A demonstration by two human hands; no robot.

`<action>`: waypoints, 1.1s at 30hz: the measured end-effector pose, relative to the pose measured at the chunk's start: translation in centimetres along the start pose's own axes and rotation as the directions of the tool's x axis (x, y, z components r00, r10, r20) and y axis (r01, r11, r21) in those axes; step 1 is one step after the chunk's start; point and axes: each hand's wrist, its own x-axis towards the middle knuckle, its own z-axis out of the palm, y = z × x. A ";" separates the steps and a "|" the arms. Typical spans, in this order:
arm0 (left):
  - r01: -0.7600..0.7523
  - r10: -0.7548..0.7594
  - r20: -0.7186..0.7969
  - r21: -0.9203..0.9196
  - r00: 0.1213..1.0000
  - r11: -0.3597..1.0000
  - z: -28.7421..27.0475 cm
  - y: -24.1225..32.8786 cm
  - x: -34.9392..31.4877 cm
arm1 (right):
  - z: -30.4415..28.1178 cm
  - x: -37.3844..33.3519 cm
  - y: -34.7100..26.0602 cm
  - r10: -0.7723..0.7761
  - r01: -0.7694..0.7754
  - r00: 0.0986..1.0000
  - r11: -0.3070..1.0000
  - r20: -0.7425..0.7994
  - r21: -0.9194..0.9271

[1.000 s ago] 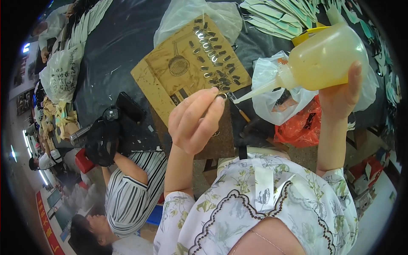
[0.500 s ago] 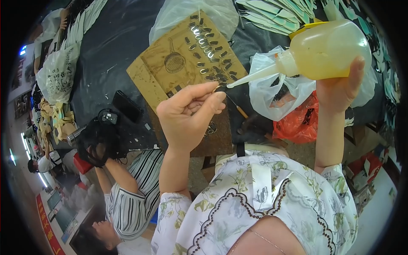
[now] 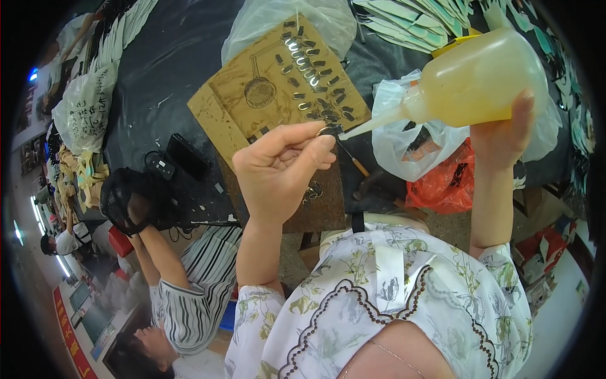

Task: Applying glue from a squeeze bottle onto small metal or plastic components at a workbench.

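Between thumb and forefinger, my left hand (image 3: 274, 174) pinches a small metal buckle with a dark strap piece (image 3: 331, 130). My right hand (image 3: 502, 140) holds a squeeze bottle of yellowish liquid (image 3: 483, 79) on its side, its long narrow nozzle (image 3: 379, 121) pointing left. The nozzle's tip is at the dark strap piece; whether they touch I cannot tell. Behind my left hand lies a brown cardboard sheet (image 3: 221, 95) with a strainer picture on it. Several similar small buckle pieces (image 3: 309, 76) lie in rows on its right part.
White and red plastic bags (image 3: 445, 180) sit below the bottle. A thin tool with a wooden handle (image 3: 360, 167) and a hammer (image 3: 366, 184) lie near the table's front edge. Stacks of pale green cut pieces (image 3: 404, 25) stand at the back. A co-worker in stripes (image 3: 196, 303) is at left.
The bottle has tilted slightly, its nozzle tip now a little lower and to the right. More of the dark strap piece shows. The co-worker's hands and the black item have shifted left.
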 end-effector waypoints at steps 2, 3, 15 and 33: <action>0.006 -0.006 -0.010 -0.006 1.000 1.000 0.0 0.1 0.3 | 0.2 0.1 0.0 0.021 -0.020 0.998 1.000 0.051 -0.018; 0.003 -0.003 -0.010 -0.006 1.000 1.000 0.0 0.0 0.5 | 0.8 -0.2 -0.1 0.040 -0.041 0.999 0.999 0.016 0.032; 0.212 -0.223 -0.232 -0.072 0.947 0.975 -7.6 -14.3 14.6 | -1.3 -0.7 1.9 0.223 -0.161 0.916 0.966 -0.334 0.203; 0.096 0.023 -0.412 0.265 0.911 0.960 -10.0 -12.3 11.2 | -4.9 0.4 1.9 0.299 -0.130 0.928 0.819 -0.222 0.558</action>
